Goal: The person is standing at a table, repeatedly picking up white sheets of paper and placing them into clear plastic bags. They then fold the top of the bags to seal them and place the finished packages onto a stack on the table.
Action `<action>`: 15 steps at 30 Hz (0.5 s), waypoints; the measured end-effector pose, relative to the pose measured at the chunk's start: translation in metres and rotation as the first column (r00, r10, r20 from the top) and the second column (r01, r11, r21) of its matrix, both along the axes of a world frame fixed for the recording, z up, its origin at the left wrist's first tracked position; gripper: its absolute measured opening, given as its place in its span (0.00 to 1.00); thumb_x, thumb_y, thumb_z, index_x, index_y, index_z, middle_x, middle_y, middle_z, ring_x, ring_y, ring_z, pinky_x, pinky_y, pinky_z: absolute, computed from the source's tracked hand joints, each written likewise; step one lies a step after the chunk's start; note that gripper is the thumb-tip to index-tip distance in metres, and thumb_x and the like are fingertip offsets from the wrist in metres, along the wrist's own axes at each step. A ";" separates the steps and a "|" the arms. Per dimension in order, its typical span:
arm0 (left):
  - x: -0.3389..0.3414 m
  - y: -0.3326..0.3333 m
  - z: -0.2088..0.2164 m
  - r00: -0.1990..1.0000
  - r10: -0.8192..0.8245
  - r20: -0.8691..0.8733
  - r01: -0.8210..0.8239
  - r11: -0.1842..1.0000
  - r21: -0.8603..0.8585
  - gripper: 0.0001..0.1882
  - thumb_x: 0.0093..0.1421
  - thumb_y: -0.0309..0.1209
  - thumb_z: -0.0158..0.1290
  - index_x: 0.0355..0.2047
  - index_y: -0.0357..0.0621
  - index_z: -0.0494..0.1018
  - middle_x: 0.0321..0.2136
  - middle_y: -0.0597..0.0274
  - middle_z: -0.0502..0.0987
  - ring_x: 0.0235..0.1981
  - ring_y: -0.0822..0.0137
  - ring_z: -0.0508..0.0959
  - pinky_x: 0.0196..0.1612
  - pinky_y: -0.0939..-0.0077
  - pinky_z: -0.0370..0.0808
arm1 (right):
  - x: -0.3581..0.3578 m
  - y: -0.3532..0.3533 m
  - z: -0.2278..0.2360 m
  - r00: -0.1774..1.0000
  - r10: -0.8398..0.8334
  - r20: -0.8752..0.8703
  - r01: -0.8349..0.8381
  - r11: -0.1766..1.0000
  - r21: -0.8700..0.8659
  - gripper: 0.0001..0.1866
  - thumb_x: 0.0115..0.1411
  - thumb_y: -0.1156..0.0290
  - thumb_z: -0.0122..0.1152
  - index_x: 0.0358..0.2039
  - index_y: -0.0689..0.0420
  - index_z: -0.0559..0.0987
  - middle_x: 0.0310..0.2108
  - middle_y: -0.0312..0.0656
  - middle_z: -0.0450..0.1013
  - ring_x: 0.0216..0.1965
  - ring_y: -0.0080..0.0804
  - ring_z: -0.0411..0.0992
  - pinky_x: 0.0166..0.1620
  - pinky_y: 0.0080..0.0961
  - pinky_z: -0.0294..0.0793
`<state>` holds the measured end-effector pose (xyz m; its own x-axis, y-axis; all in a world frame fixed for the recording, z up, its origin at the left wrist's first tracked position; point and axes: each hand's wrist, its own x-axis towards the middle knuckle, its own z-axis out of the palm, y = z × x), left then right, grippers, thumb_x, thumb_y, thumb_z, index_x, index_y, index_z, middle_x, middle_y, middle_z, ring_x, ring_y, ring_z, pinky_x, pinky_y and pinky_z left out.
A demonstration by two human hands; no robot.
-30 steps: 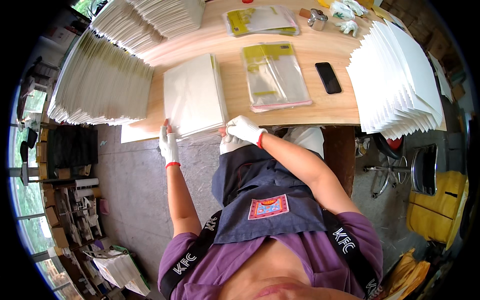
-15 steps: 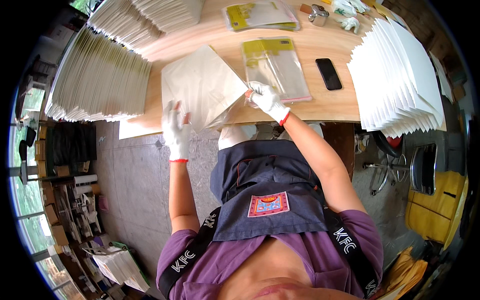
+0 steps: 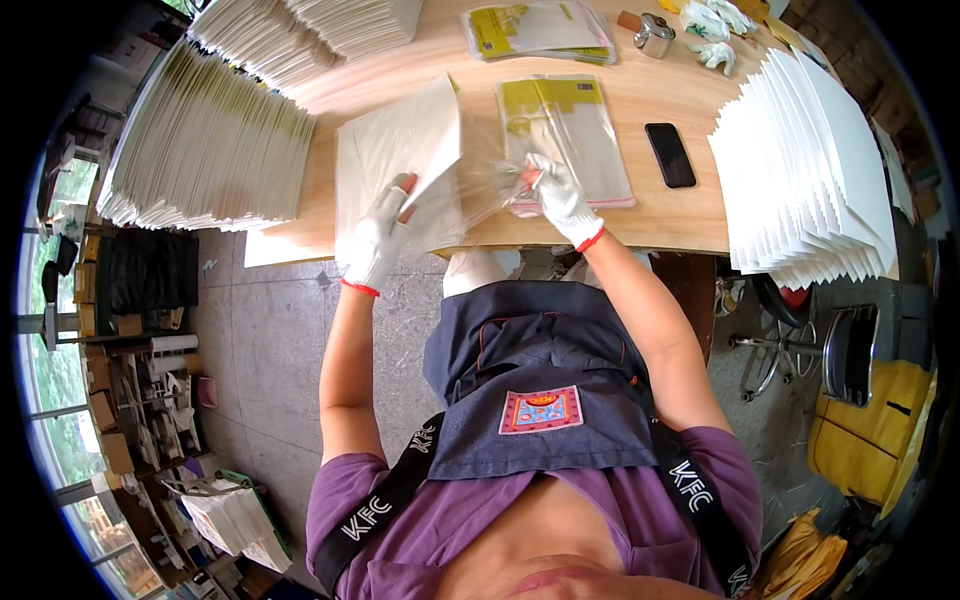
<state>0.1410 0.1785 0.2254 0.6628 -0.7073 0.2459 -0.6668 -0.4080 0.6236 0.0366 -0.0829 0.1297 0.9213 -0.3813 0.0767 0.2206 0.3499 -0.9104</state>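
Observation:
Both my hands wear white knit gloves with red cuffs, with some fingertips bare. My right hand (image 3: 563,203) is closed in a pinch on a clear plastic bag (image 3: 487,185), whose film is stretched and creased leftward. A white sheet or thin stack of paper (image 3: 400,135) lies at the bag's left, partly under film, its right edge lifted. My left hand (image 3: 375,238) rests at the sheet's near part, thumb and forefinger apart. Just beyond my right hand lies a pile of clear bags with yellow-green print (image 3: 560,120).
Tall paper stacks (image 3: 205,140) stand at the left. Fanned white sheets (image 3: 800,170) stand at the right. A black phone (image 3: 670,155) lies before them. More printed bags (image 3: 540,30), a metal object (image 3: 655,35) and spare gloves (image 3: 713,55) lie at the back. A chair (image 3: 850,350) stands lower right.
My left hand has moved up and right onto the sheet. My right hand has moved right, pulling the film out. The paper's right edge has swung leftward and lifted.

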 end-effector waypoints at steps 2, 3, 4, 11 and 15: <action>0.006 0.005 0.007 0.981 0.122 -0.153 -0.125 0.992 -0.007 0.24 0.54 0.15 0.42 0.53 0.41 0.66 0.54 0.48 0.67 0.55 0.60 0.68 0.53 0.73 0.69 | -0.003 -0.014 -0.002 0.992 -0.126 -0.015 0.127 0.991 0.044 0.07 0.58 0.68 0.53 0.26 0.56 0.74 0.24 0.31 0.70 0.27 0.18 0.68 0.32 0.17 0.67; 0.017 0.011 0.007 0.953 0.218 -0.212 -0.215 0.976 0.041 0.26 0.54 0.13 0.40 0.54 0.41 0.66 0.54 0.49 0.67 0.56 0.63 0.68 0.54 0.75 0.68 | -0.005 -0.029 -0.004 0.989 -0.141 0.036 0.141 0.990 -0.002 0.07 0.58 0.68 0.53 0.26 0.56 0.75 0.24 0.32 0.71 0.26 0.20 0.69 0.33 0.18 0.68; 0.024 0.016 0.008 0.912 0.313 -0.265 -0.299 0.950 0.094 0.27 0.54 0.12 0.38 0.54 0.41 0.65 0.54 0.50 0.68 0.56 0.65 0.67 0.54 0.78 0.68 | -0.006 -0.043 -0.007 0.981 -0.192 -0.015 0.192 0.981 -0.001 0.07 0.58 0.69 0.53 0.26 0.56 0.75 0.24 0.33 0.71 0.26 0.21 0.69 0.33 0.19 0.69; 0.030 0.033 0.000 0.869 0.149 0.471 -0.199 0.978 0.058 0.31 0.45 0.15 0.43 0.52 0.50 0.69 0.53 0.55 0.68 0.56 0.51 0.66 0.58 0.65 0.64 | -0.049 -0.097 -0.033 0.868 -0.359 -0.343 0.449 0.861 0.238 0.04 0.59 0.71 0.49 0.28 0.55 0.70 0.25 0.36 0.68 0.31 0.30 0.73 0.32 0.32 0.79; 0.025 0.038 -0.039 0.814 -0.070 0.577 -0.208 0.891 0.402 0.23 0.48 0.27 0.53 0.47 0.53 0.71 0.57 0.59 0.65 0.59 0.55 0.62 0.61 0.60 0.57 | -0.089 -0.105 -0.071 0.836 -0.413 -0.362 0.498 0.848 0.182 0.07 0.60 0.69 0.48 0.27 0.55 0.69 0.24 0.35 0.67 0.30 0.33 0.73 0.30 0.31 0.79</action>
